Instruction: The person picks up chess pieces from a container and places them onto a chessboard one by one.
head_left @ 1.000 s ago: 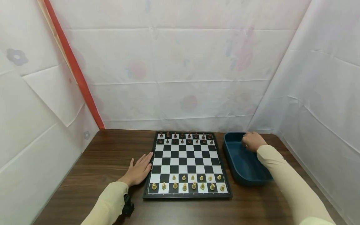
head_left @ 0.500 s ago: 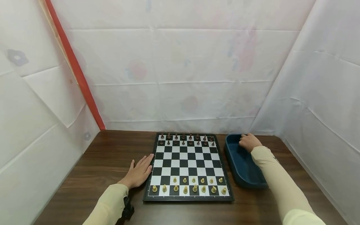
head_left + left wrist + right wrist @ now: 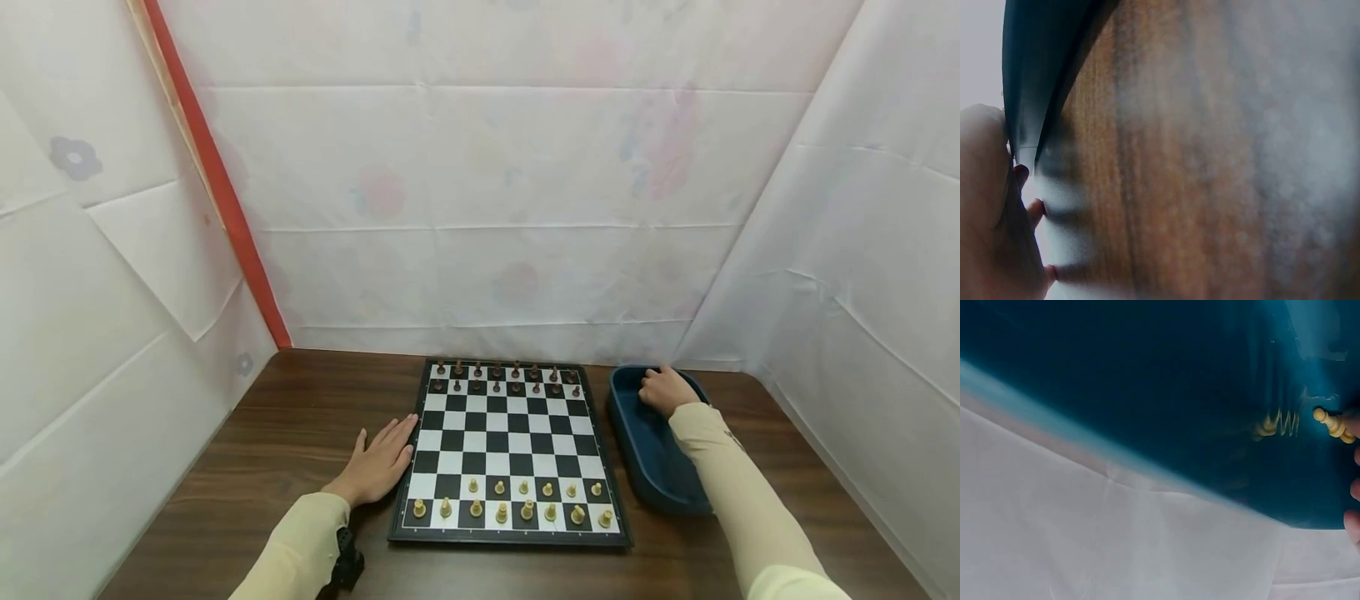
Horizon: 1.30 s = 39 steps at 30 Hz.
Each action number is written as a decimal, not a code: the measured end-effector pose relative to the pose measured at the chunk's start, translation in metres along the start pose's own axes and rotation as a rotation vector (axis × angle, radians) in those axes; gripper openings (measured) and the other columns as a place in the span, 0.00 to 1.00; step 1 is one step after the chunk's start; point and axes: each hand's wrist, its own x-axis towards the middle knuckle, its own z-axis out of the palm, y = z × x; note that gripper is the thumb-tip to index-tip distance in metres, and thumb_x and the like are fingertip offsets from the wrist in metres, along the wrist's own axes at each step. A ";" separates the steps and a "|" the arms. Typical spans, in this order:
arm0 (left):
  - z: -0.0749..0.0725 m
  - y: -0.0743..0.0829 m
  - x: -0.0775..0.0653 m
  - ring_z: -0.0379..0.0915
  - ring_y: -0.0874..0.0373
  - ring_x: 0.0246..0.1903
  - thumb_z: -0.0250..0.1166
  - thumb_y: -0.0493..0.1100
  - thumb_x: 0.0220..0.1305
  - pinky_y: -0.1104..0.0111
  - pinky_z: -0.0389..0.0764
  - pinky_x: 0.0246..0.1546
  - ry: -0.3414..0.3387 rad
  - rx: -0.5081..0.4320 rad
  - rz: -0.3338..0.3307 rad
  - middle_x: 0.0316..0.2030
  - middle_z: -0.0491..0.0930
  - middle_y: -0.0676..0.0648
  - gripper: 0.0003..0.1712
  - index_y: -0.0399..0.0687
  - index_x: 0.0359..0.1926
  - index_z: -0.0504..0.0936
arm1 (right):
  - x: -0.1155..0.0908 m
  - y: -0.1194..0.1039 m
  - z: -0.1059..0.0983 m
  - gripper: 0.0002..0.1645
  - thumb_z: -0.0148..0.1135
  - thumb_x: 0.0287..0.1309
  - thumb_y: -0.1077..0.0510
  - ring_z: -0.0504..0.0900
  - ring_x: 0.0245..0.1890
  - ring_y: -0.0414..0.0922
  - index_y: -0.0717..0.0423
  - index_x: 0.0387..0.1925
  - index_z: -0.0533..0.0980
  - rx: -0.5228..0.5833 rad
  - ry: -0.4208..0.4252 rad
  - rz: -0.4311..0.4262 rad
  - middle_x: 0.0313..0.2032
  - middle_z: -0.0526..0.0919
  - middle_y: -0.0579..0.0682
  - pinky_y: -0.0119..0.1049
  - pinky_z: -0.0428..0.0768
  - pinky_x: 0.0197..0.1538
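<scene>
In the head view my left hand point(image 3: 378, 464) lies flat with fingers straight, fingertips at the left edge of the chessboard point(image 3: 486, 440). Some of those fingertips show beside the dark board edge point(image 3: 1032, 125) in the left wrist view. My right hand point(image 3: 667, 390) reaches into the far end of a blue tray point(image 3: 651, 462), fingers curled downward. At the right border of the right wrist view, its fingertips point(image 3: 1354, 422) pinch a yellow pawn point(image 3: 1330, 420) near the base; the rest of that hand is out of frame.
Yellow chess pieces point(image 3: 527, 509) stand in two rows on the near side of the board, dark brown ones point(image 3: 497, 387) on the far side. White cloth walls point(image 3: 517, 283) enclose the brown wooden table point(image 3: 247, 467) at the back and both sides.
My right hand has shifted slightly left inside the tray and stays low there. My left hand rests in place. The whole head view has tilted slightly, lowering the scene in frame.
</scene>
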 end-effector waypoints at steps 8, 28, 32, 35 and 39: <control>0.000 0.005 -0.003 0.46 0.42 0.70 0.43 0.47 0.75 0.35 0.35 0.62 0.002 0.002 0.016 0.71 0.54 0.42 0.30 0.44 0.74 0.53 | -0.005 -0.002 -0.010 0.15 0.73 0.42 0.63 0.73 0.25 0.48 0.48 0.14 0.75 0.016 0.037 0.032 0.20 0.75 0.48 0.42 0.74 0.28; -0.002 -0.003 0.005 0.45 0.40 0.70 0.42 0.47 0.75 0.34 0.34 0.61 -0.005 0.011 0.011 0.72 0.53 0.40 0.31 0.43 0.74 0.51 | 0.002 0.000 -0.041 0.03 0.71 0.50 0.56 0.74 0.24 0.40 0.48 0.26 0.82 0.712 -0.038 0.389 0.29 0.77 0.44 0.39 0.76 0.28; -0.001 -0.004 0.004 0.46 0.39 0.70 0.42 0.47 0.75 0.34 0.34 0.61 0.001 0.009 0.021 0.71 0.54 0.39 0.31 0.43 0.74 0.52 | 0.006 0.000 -0.061 0.03 0.71 0.51 0.56 0.73 0.25 0.39 0.48 0.26 0.82 0.820 -0.026 0.420 0.28 0.78 0.42 0.39 0.75 0.30; 0.000 -0.004 0.003 0.46 0.39 0.70 0.42 0.47 0.75 0.33 0.34 0.60 0.001 0.010 0.025 0.71 0.54 0.39 0.31 0.42 0.74 0.52 | 0.008 -0.001 -0.074 0.04 0.70 0.51 0.56 0.72 0.26 0.39 0.48 0.25 0.82 0.869 0.010 0.430 0.28 0.77 0.42 0.39 0.74 0.31; 0.001 -0.004 0.002 0.45 0.38 0.70 0.42 0.47 0.75 0.33 0.34 0.60 -0.003 0.008 0.024 0.71 0.54 0.38 0.31 0.42 0.74 0.52 | 0.015 -0.006 -0.091 0.04 0.71 0.50 0.57 0.71 0.26 0.40 0.49 0.24 0.82 0.890 0.075 0.408 0.27 0.76 0.43 0.38 0.73 0.31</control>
